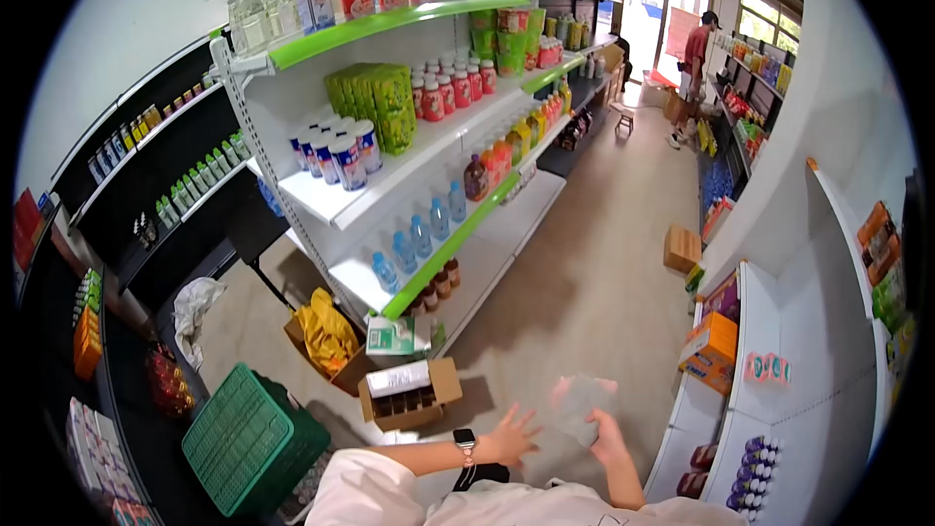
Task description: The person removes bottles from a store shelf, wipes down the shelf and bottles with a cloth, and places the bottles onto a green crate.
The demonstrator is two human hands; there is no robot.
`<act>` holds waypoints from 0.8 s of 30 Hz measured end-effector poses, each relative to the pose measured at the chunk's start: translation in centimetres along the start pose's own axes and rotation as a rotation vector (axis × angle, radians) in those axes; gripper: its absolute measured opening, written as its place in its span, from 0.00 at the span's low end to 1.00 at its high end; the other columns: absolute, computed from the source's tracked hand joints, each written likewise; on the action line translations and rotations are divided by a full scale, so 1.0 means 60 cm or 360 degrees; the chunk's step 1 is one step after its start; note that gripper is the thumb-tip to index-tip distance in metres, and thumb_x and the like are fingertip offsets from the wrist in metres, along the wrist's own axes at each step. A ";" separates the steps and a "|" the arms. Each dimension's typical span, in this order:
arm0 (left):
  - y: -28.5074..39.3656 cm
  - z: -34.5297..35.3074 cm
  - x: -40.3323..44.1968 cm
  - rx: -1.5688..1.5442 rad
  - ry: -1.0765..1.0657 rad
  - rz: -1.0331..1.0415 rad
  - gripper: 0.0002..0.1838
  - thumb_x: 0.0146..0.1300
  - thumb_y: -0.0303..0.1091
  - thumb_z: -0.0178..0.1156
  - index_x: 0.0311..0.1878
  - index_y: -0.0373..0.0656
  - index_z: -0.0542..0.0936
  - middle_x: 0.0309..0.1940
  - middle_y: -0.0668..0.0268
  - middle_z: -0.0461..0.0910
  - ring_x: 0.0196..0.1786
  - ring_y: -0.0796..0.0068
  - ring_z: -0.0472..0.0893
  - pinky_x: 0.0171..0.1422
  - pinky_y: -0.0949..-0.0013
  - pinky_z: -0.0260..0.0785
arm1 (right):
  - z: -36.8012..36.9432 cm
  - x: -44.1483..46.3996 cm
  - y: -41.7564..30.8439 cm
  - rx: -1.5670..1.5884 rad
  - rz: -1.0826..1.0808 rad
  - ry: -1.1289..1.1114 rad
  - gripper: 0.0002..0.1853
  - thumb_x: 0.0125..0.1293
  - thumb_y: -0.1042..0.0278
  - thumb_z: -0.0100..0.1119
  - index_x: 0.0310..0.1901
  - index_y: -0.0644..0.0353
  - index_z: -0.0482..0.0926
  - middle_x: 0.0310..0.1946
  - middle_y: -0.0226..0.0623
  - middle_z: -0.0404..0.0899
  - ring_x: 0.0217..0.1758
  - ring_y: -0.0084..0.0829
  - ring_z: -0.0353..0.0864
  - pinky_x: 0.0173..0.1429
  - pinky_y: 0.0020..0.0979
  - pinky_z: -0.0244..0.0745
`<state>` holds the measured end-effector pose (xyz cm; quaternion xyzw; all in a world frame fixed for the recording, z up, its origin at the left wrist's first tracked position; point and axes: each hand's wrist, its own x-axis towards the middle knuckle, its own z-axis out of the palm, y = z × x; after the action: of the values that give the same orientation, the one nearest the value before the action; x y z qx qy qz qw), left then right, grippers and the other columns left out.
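One see-through plastic pack [584,405] was up in the person's R hand [609,436], gripped btwn thumb & fingers at its lower R edge. It looked thin & clear, whitish overall, w/ a pink tinge nr the top L; what it held was too blurred to tell. It hung above the aisle floor [594,263], out in front of the body. L hand [506,438] was apart from it, just beside, fingers spread wide, w/ a dark smartwatch [466,438] on the wrist. Nr that hand, a brown carton [401,422] w/ dividers stood on the floor, a white pkg [397,379] on top; green crate [239,438] farther L. On the R, white shelving [755,331] held an orange box [709,351] plus pink-&-white packs [768,368].
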<state>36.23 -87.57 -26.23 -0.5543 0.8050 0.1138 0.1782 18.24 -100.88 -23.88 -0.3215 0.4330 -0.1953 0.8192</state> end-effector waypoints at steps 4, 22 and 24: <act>-0.084 -0.119 -0.004 -0.0528 0.0670 -0.0060 0.26 0.66 0.52 0.51 0.64 0.53 0.70 0.68 0.61 0.62 0.72 0.53 0.56 0.72 0.37 0.43 | 0.067 0.055 -0.080 -0.0536 0.0018 0.0414 0.27 0.50 0.66 0.55 0.55 0.64 0.69 0.47 0.42 0.73 0.51 0.36 0.73 0.51 0.39 0.70; -0.334 -0.110 0.101 -0.1675 0.0243 -0.0041 0.32 0.64 0.58 0.52 0.68 0.52 0.67 0.66 0.54 0.65 0.66 0.49 0.65 0.72 0.51 0.51 | 0.173 0.339 -0.270 -0.0742 -0.0173 0.0305 0.26 0.56 0.61 0.55 0.55 0.68 0.72 0.51 0.39 0.75 0.56 0.35 0.70 0.60 0.35 0.63; -0.400 -0.309 0.078 -0.1834 0.0498 0.0284 0.29 0.66 0.54 0.52 0.64 0.47 0.70 0.62 0.55 0.69 0.63 0.51 0.68 0.68 0.55 0.56 | 0.196 0.397 -0.336 -0.0803 -0.0053 0.0224 0.25 0.56 0.62 0.55 0.54 0.67 0.72 0.47 0.38 0.76 0.53 0.31 0.71 0.56 0.33 0.66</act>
<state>54.14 -107.23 -10.94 -0.5021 0.6737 0.4633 -0.2816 40.30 -125.39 -18.85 -0.5082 0.5186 -0.1165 0.6777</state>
